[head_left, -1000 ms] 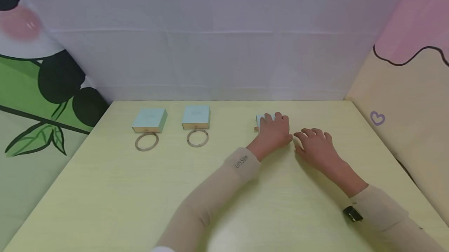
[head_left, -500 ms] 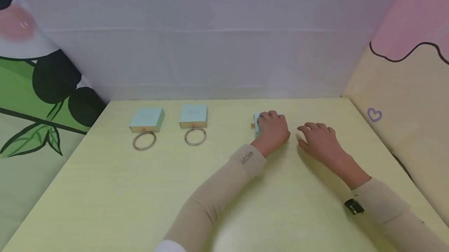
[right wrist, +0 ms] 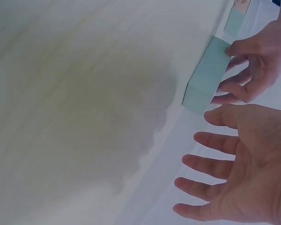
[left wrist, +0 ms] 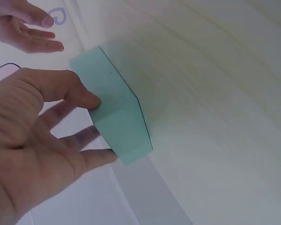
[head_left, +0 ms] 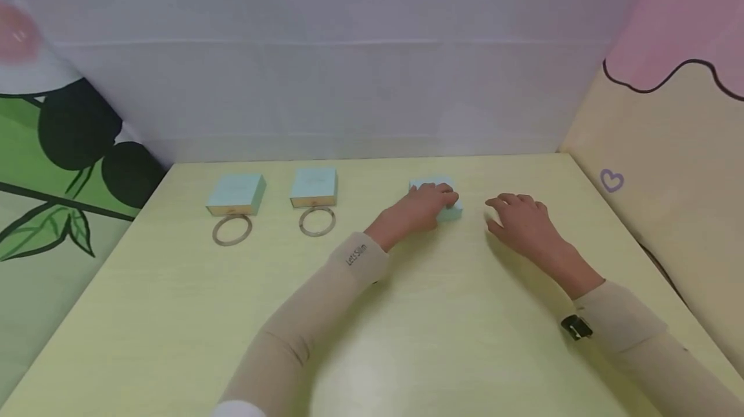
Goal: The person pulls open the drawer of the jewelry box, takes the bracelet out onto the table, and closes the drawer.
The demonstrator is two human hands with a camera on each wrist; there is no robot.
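In the head view a light blue-green box (head_left: 450, 213) sits on the table right of centre, partly covered by my left hand (head_left: 415, 208). From the left wrist, the thumb (left wrist: 86, 97) presses one side of this box while the other fingers lie across its top, gripping it. My right hand (head_left: 523, 223) hovers to the right of the box, apart from it, with fingers spread and slightly bent and nothing in them. The right wrist view shows the same gap between the right hand (right wrist: 243, 159) and the box (right wrist: 207, 77).
Two similar boxes stand at the back left, one at far left (head_left: 237, 192) and one (head_left: 314, 184) nearer the middle. A ring-shaped bangle (head_left: 215, 234) lies before the first, and another bangle (head_left: 301, 226) before the second. A fabric wall (head_left: 349, 94) rises behind the table.
The left hand has moved left and turned on the box, and the box has turned too, now showing a green side at right. The right hand has drawn slightly away from it.
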